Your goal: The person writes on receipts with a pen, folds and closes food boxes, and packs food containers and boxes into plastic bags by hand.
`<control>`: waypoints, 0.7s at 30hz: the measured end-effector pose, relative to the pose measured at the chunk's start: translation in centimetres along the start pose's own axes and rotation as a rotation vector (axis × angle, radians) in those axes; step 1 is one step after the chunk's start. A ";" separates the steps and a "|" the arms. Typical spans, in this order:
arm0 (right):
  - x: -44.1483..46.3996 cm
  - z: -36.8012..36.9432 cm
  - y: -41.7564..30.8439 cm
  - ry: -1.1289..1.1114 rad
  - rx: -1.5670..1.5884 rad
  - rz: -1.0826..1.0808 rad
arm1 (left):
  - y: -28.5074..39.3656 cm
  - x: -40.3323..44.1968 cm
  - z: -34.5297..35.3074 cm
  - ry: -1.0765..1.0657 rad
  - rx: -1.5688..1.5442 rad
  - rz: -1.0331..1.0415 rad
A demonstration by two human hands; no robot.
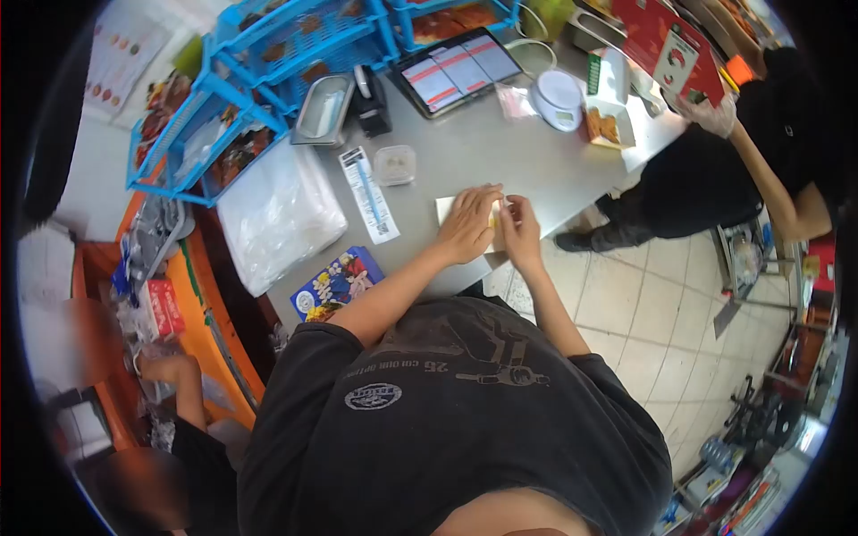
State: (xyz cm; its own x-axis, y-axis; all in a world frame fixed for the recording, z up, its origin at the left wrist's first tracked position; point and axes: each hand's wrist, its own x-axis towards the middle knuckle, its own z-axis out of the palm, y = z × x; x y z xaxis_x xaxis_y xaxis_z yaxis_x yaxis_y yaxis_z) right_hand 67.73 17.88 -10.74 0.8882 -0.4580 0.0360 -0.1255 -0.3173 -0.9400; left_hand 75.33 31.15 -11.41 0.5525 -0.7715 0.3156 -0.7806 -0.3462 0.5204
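One printed black T-shirt (456,402) nearest, bare forearms reaching to the steel counter (465,161). Left hand (469,221) laid over a pale flat piece (443,211), paper or card by the look; fingers stretched out, close together, not gripping. Right hand (520,230) just beside it, thumb and fingers bent inward at the piece's right side; can't tell whether they pinch it. Piece is on the counter near the front edge, mostly covered, one corner out past the left hand, yellowish patch between the hands.

Step in hand, my read: left steadies, right works the edge. Next move calls for firm left pressure against sliding, fine fingertip control on the right.

Surface: blue flower-print pack (344,284) front left, stacked clear plastic bags (281,219) beyond, printed label strip (368,195), clear lidded tub (394,166) beside it. Farther: metal tray (323,111), black device (371,105) (type unclear), lit tablet (458,71), white digital scale (558,95), open takeaway box (609,127) with browned food. Back: blue plastic baskets (304,45), filled.

Room: another person's arm (189,393) lower left, pale tiled floor (617,304) right, co-worker in black (706,179), gloved hand (712,116) on a red printed carton (657,45).
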 end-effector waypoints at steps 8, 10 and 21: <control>1.0 1.8 2.5 -0.265 -0.347 -0.159 | -0.5 -6.2 -1.0 0.170 -0.125 -0.544; 1.2 1.8 2.0 -0.282 -0.380 -0.153 | -0.5 -6.3 -0.5 0.176 -0.258 -0.574; 2.0 6.8 -7.9 -0.386 0.426 0.299 | 2.6 -8.0 -12.5 0.390 -0.721 -0.430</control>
State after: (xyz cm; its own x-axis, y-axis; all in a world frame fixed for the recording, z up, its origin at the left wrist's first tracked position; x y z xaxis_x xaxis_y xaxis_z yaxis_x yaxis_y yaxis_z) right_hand 73.48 25.15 -5.54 0.9470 -0.1193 -0.2982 -0.2762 0.1716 -0.9457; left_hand 72.59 43.10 -2.65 0.9142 -0.3736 0.1573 -0.1869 -0.0441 0.9814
